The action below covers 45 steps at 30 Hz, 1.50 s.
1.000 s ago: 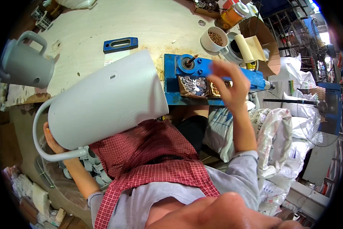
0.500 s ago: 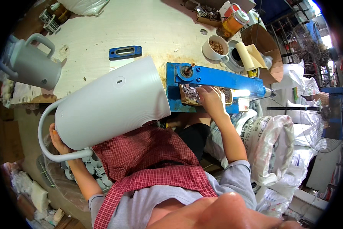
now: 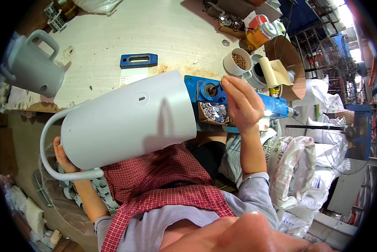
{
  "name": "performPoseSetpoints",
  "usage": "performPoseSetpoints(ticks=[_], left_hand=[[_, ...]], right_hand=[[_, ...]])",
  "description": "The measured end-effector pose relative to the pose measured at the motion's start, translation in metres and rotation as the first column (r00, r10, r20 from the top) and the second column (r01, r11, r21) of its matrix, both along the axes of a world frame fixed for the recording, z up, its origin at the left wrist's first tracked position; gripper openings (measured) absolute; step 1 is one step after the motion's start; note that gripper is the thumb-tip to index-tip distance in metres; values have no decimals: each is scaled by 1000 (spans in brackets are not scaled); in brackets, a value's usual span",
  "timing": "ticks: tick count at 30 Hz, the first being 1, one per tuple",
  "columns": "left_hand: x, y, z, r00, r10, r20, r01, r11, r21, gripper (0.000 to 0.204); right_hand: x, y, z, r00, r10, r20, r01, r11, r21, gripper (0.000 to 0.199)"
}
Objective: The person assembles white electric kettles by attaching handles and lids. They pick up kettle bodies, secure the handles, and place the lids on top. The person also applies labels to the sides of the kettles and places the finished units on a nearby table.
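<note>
Across my lap lies a large grey plastic can [image 3: 113,122] with a long curved handle, tilted so its wide end faces the blue bench press [image 3: 272,101]. My left hand [image 3: 62,156] grips its narrower end, inside the loop of the handle; part of that hand is hidden. Over the press, my right hand [image 3: 245,101] pinches thumb and fingertips together at the tip of a dark upright pin [image 3: 213,87]. Anything small between those fingers is too hidden to name. Just below sits a small box of shiny metal pieces [image 3: 213,112], partly covered by the press arm and my hand.
Another grey can [image 3: 39,69] stands at the table's left. A blue slotted block [image 3: 139,61] lies behind my can. Farther right are a white mug of brass-coloured bits [image 3: 238,62], an orange jar [image 3: 257,37] and a paper roll [image 3: 269,70]. White sacks [image 3: 295,168] crowd my right side.
My right hand has risen out of the box of metal pieces and moved up to the pin on the press. The grey can has shifted slightly right, toward the press.
</note>
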State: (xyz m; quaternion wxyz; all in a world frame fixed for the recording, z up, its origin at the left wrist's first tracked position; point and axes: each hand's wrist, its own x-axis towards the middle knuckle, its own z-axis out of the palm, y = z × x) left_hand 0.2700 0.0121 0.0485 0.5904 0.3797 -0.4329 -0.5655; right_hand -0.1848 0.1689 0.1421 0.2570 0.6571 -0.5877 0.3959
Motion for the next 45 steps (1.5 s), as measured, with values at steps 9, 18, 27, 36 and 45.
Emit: performPoseSetpoints(ticks=[9,18,27,36,45], left_hand=[[-48,-19,8,993,-94,68,100,991,-92,40],[-209,1,4,965,-240,108,262,921,-288,57],[-274,34,4,851,-525,13,510,820,-261,60],[-279,35,5,836,-549,4,530,805,-267,59],[-283,32,5,851,-520,79,524,825,-213,57]], right_hand=[[27,39,5,852,85,517,-207,961,184,38],[-17,145,-77,320,-74,944,160,987,23,24],[-59,183,-101,236,29,971,246,965,-89,25],[-64,183,-93,248,29,968,281,954,-100,27],[-64,189,-100,287,-21,958,317,945,-74,24]])
